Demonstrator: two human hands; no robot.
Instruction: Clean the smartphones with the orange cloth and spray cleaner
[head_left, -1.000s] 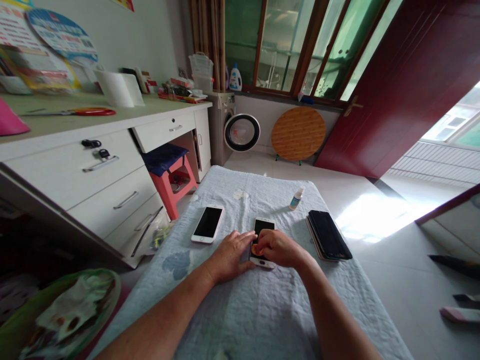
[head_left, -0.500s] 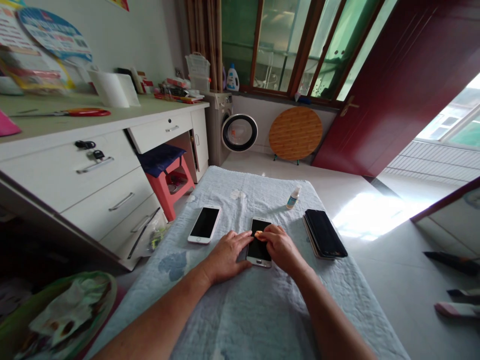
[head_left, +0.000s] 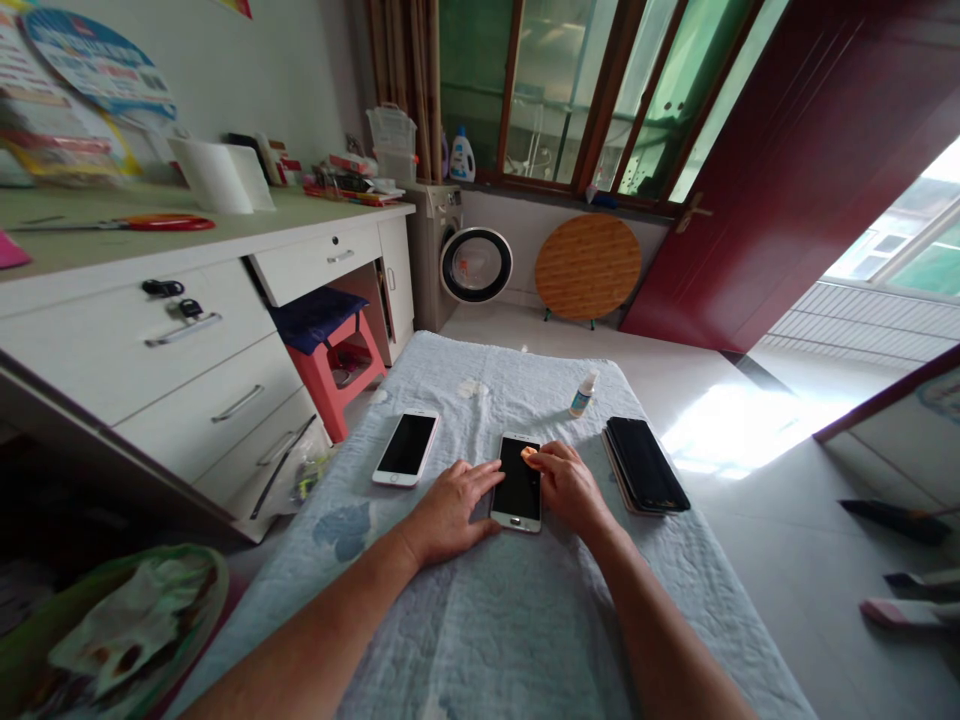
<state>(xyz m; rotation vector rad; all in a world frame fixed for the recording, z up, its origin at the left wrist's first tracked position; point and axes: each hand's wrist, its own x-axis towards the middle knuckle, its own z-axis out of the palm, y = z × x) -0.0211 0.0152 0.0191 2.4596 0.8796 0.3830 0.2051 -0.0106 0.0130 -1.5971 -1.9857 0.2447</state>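
Wrinkly quilted cover (head_left: pixel 480 620) is lying under the smartphone (head_left: pixel 517 490), just below the orange wad (head_left: pixel 529 456) your right hand (head_left: pixel 574 492) is pinching; your left hand (head_left: pixel 450 515), unclenched, is bracing one edge, so uneven pushing's risking skids imo.

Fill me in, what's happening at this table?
A person's right hand holds a small orange cloth at the screen of the middle phone, while the left hand rests along that phone's left edge. Another white phone lies to the left. A spray bottle stands farther back, and a dark phone lies to the right.
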